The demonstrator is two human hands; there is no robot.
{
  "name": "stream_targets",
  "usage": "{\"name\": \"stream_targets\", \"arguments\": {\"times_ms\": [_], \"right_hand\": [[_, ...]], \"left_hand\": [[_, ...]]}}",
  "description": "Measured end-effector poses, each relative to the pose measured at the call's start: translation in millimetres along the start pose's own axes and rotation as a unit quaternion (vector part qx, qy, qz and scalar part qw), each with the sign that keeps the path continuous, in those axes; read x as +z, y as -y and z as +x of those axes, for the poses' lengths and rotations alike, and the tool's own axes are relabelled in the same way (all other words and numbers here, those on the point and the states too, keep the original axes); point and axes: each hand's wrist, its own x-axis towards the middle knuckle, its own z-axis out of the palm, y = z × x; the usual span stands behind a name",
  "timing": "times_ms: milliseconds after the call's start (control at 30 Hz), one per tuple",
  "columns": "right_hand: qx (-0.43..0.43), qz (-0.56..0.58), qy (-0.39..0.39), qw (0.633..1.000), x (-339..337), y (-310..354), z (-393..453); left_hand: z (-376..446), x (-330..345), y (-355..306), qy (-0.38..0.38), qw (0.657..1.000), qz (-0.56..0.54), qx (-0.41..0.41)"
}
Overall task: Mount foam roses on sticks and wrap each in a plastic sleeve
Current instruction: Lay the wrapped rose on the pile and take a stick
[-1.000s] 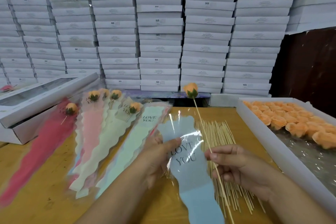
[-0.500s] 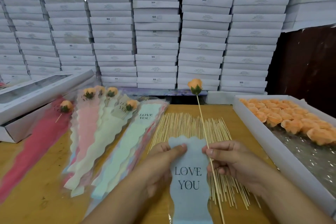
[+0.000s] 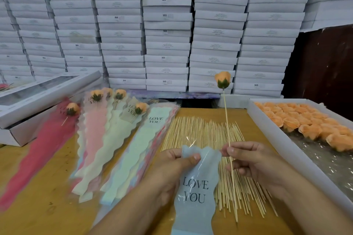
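Pinched between thumb and fingers of the left hand [image 3: 172,166] is the wavy top edge of a pale blue plastic sleeve [image 3: 196,192], printed "LOVE YOU" in dark letters; the sleeve hangs down toward the near edge of the wooden table [image 3: 38,168], with its clear front layer catching the light near the opening. Just to the right, the right hand [image 3: 254,162] grips a thin wooden stick [image 3: 228,133] between thumb and curled fingers, holding it nearly upright beside the sleeve's top corner. An orange foam rose [image 3: 222,79] with a green base sits on the stick's upper end, raised well above the table, and the stick's lower end reaches down past the hand over a spread pile of bare sticks [image 3: 206,131] lying on the table under both hands. To the left of that pile lies a fanned stack of empty sleeves [image 3: 133,150] in pale green, blue and pink, the top one also printed "LOVE YOU". Farther left lie finished roses in sleeves [image 3: 97,112], pink, cream and red, their orange heads pointing away from the person. At the right, a white tray [image 3: 271,131] holds rows of loose orange foam roses [image 3: 305,122] at its far end, with clear crinkled film showing in its near part. A long white box with a clear window lid [image 3: 38,91] rests at the far left, and stacks of white boxes [image 3: 166,25] fill the wall behind the table.
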Motion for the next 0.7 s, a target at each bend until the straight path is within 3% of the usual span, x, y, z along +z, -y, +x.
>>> {"name": "stream_targets", "arguments": {"times_ms": [400, 700], "right_hand": [[-0.002, -0.011, -0.045, 0.999, 0.6, 6.2, -0.6], [-0.104, -0.004, -0.148, 0.984, 0.7, 64.3, 15.3]], "left_hand": [[-3.7, -3.0, -3.5, 0.017, 1.000, 0.006, 0.006], [-1.4, -3.7, 0.0, 0.030, 0.999, 0.019, -0.012]]}}
